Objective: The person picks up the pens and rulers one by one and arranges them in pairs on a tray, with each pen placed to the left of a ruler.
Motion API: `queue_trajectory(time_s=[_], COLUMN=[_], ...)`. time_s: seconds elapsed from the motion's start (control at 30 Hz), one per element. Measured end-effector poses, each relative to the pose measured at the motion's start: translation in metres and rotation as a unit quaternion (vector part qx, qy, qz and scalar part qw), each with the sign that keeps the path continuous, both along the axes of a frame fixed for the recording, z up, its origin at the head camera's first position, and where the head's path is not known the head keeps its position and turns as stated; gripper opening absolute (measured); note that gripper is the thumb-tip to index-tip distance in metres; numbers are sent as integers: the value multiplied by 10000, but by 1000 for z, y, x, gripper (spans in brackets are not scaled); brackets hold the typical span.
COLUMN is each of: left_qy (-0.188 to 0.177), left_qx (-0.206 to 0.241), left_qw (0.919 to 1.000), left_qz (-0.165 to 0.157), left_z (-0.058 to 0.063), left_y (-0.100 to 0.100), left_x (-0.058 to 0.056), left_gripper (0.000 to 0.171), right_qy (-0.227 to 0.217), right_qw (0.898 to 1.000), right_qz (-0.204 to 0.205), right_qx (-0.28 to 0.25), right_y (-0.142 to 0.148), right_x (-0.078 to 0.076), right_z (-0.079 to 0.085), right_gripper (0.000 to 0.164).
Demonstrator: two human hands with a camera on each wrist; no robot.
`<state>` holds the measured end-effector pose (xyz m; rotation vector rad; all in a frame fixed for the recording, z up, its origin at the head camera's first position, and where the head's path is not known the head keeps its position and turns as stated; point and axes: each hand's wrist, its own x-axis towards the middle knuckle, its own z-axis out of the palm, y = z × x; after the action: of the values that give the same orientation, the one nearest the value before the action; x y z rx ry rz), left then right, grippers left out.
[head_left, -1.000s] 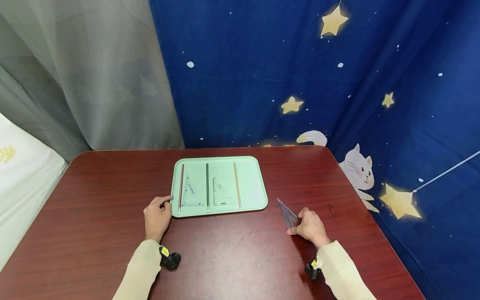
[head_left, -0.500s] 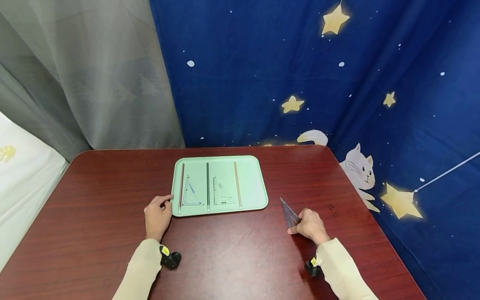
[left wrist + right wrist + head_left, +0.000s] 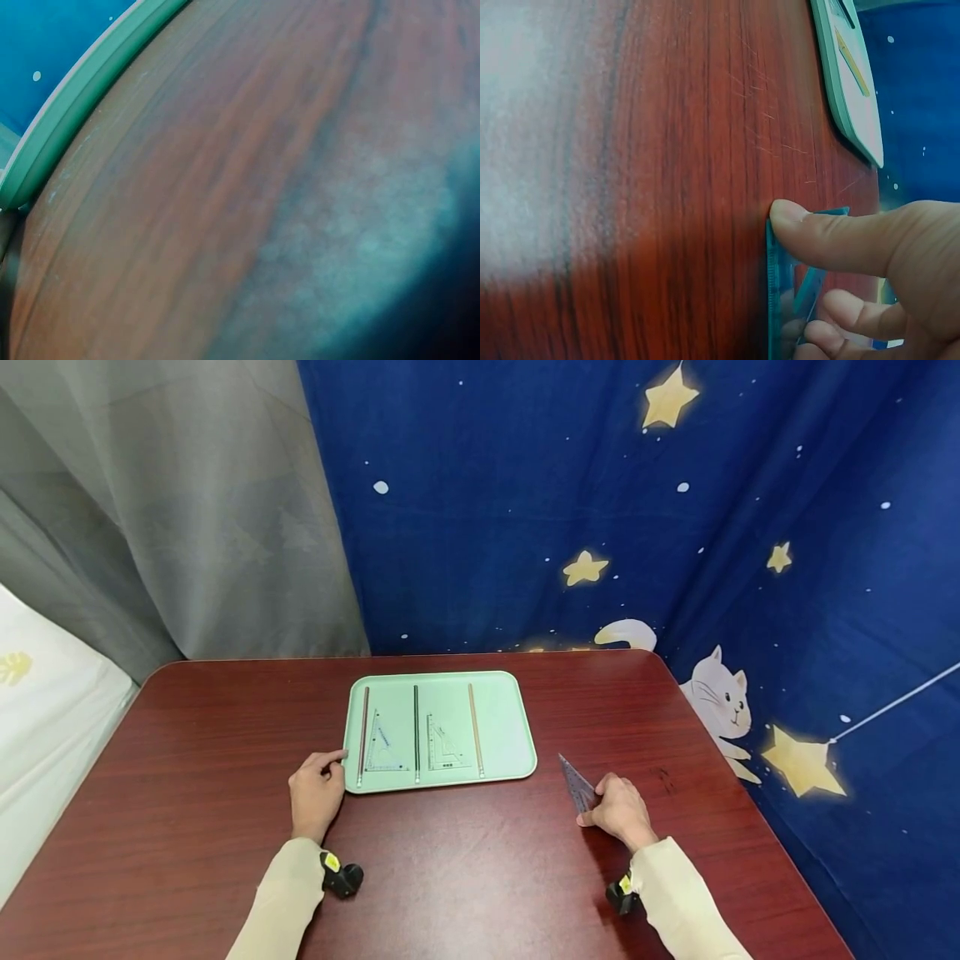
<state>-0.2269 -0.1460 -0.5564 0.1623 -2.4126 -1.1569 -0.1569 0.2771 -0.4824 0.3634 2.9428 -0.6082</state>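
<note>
My left hand (image 3: 316, 793) lies at the left end of a mint-green tray (image 3: 504, 727), its index finger reaching onto the rim; in the left wrist view the tray rim (image 3: 82, 105) shows at the upper left, with the fingers mostly out of sight. To the right of the tray, my right hand (image 3: 621, 810) pinches a clear set square (image 3: 577, 785) by one edge, point toward the back. The right wrist view has the thumb on the near face of the set square (image 3: 776, 300) and the other fingers behind it.
On the tray lie a dark red pencil (image 3: 363, 735), a black pencil (image 3: 416, 735) and a tan pencil (image 3: 476, 731). Between them sit two clear set squares, one with blue print (image 3: 384, 752) and one with black print (image 3: 445, 750). Curtains hang behind the brown table (image 3: 225, 760).
The set square in my right hand has turned slightly, its point shifting a little to the right. The left hand and the tray have stayed in place.
</note>
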Motion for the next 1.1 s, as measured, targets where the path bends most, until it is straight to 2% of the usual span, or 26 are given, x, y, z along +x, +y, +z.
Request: queue_trajectory(time_s=[0.13, 0.4, 0.63, 0.77, 0.97, 1.1], left_qy=[-12, 61, -48, -47, 7, 54], left_qx=[-10, -9, -3, 23, 22, 15], left_qw=[10000, 10000, 10000, 10000, 10000, 10000], left_qz=[7, -8, 38, 40, 9, 17], left_z=[-1, 0, -1, -1, 0, 1], left_y=[0, 0, 0, 1, 1, 1], left_x=[0, 0, 0, 0, 1, 0], left_gripper=[27, 28, 27, 27, 28, 28], right_qy=[-91, -331, -521, -479, -252, -77], right_qw=[10000, 9994, 9985, 9988, 9996, 9999], right_qz=[-24, -38, 6, 52, 48, 97], right_qx=[-8, -87, -151, -128, -151, -66], right_y=[1, 4, 5, 6, 3, 0], right_x=[-1, -4, -5, -4, -3, -3], right_z=[0, 1, 0, 0, 0, 1], right_gripper=[57, 50, 50, 51, 40, 49])
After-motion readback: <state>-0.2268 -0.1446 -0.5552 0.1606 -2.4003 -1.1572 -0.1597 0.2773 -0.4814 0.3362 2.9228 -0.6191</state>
